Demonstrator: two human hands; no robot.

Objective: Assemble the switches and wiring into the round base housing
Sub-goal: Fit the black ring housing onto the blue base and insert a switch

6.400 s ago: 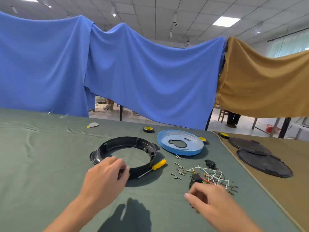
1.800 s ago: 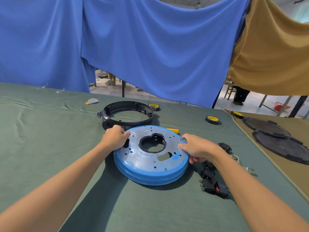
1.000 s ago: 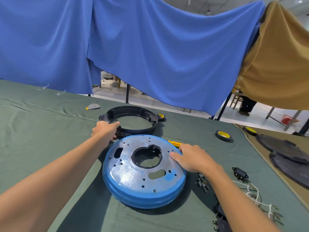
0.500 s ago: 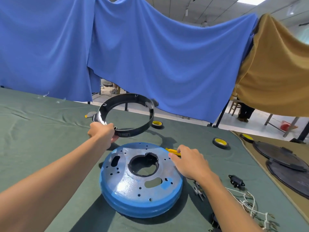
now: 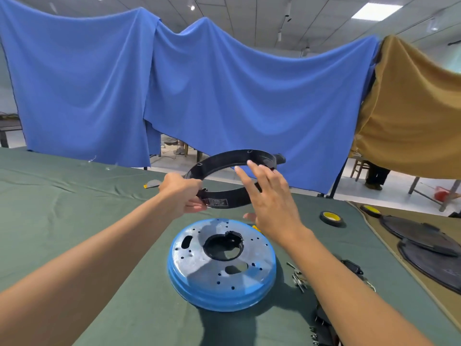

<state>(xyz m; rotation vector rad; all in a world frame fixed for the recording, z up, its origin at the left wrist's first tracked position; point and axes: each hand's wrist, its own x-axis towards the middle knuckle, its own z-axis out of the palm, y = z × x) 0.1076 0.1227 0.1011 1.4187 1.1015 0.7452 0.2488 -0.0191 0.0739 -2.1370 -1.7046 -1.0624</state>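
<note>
I see the worktop [image 5: 74, 221] spread with dark green cloth, with blue drapes [image 5: 199, 96] and a tan drape [image 5: 411, 108] hanging behind it. On the cloth, close in front of me, sits the blue round base housing [image 5: 222, 265], face down, with a large black-rimmed hole at its centre and small holes scattered across its top. Above and beyond it the black ring [image 5: 224, 201] is lifted clear of the worktop, tilted with its far edge higher. My left hand [image 5: 182, 196] is closed on the ring's near left rim, gripping it beside a small label. My right hand [image 5: 269, 203] is spread wide with fingers extended, reaching at the ring's right side; I cannot tell whether it touches. At the far right lie two dark round covers [image 5: 424, 243] on tan cloth. A roll of tape [image 5: 330, 218] with a yellow core lies to the right of the housing, well apart. Just right of the housing, beside my right forearm, lie a few screws [image 5: 298, 277] and a black switch [image 5: 353, 267].
</note>
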